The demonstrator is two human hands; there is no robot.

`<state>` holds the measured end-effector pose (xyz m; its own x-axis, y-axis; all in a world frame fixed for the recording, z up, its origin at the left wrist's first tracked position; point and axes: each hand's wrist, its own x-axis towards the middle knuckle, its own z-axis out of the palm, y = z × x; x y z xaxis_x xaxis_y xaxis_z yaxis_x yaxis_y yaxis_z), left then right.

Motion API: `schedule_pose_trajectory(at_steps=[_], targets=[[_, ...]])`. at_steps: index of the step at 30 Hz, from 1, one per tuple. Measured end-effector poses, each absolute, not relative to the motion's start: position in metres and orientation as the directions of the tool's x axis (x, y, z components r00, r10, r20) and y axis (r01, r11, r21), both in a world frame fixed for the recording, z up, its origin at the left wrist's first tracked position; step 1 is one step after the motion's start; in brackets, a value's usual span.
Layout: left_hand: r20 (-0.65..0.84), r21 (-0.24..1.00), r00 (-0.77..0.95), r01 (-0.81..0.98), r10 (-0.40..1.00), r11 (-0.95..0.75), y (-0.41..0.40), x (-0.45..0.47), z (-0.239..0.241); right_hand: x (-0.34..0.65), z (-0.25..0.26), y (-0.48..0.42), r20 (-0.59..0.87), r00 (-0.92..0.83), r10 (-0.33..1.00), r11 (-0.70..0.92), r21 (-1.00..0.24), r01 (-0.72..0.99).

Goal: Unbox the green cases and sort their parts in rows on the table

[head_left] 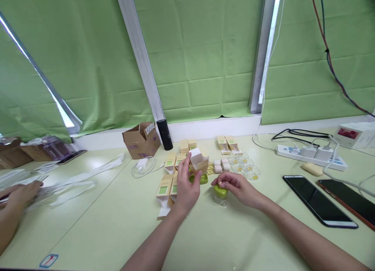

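Note:
My left hand [186, 187] is raised over the pale green table [117, 224], fingers pinching a small open kraft carton [199, 161] with a white inside. A green lid [198, 179] lies on the table just below it. My right hand [238, 187] rests on the table, its fingers closed on a small clear jar with a green cap [220, 193]. Flat and folded cartons with green labels [165, 187] lie by my left hand.
Clear empty jars [244, 167] and small pink blocks [219, 165] sit behind my hands. At the back stand a cardboard box [140, 140] and a black cylinder [164, 135]. Two phones [319, 200] and a power strip [310, 155] lie right. Another person's hand [17, 194] works left.

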<state>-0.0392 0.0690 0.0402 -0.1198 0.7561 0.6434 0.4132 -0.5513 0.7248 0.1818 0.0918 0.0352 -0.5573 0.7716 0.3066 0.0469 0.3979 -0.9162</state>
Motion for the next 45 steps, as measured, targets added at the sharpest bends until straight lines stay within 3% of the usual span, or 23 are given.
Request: schedule_pose_trajectory(at_steps=[6,11,17,22,27,36,40,45], targets=[[0.510,0.859,-0.113,0.029,0.853,-0.510,0.075,-0.040,0.041,0.181,0.035,0.090,0.289,-0.581,0.761,0.409,-0.909,0.083],[0.285,0.871,-0.038,-0.408,0.958,-0.275,0.077,-0.041,0.041,0.179,0.034,0.089,0.273,-0.607,0.747,0.401,-0.912,0.083],[0.156,0.812,0.090,-0.579,0.984,-0.076,0.073,-0.040,0.045,0.180,0.034,0.085,0.273,-0.605,0.748,0.428,-0.895,0.126],[0.137,0.805,0.138,-0.592,0.981,-0.029,0.071,-0.037,0.048,0.179,0.038,0.084,0.367,-0.448,0.815,0.440,-0.896,0.066],[0.129,0.816,0.191,-0.578,0.973,0.005,0.069,-0.031,0.045,0.169,0.040,0.082,0.369,-0.242,0.897,0.385,-0.923,0.020],[0.114,0.883,0.212,-0.470,0.971,-0.001,0.060,-0.020,0.040,0.163,0.047,0.076,0.329,-0.266,0.906,0.349,-0.936,0.031],[0.162,0.937,0.144,-0.332,0.976,-0.107,0.060,-0.021,0.041,0.164,0.054,0.074,0.260,-0.303,0.917,0.228,-0.964,-0.137],[0.341,0.936,0.065,-0.109,0.938,-0.333,0.060,-0.025,0.041,0.166,0.053,0.079,0.197,-0.230,0.953,0.133,-0.955,-0.266]])
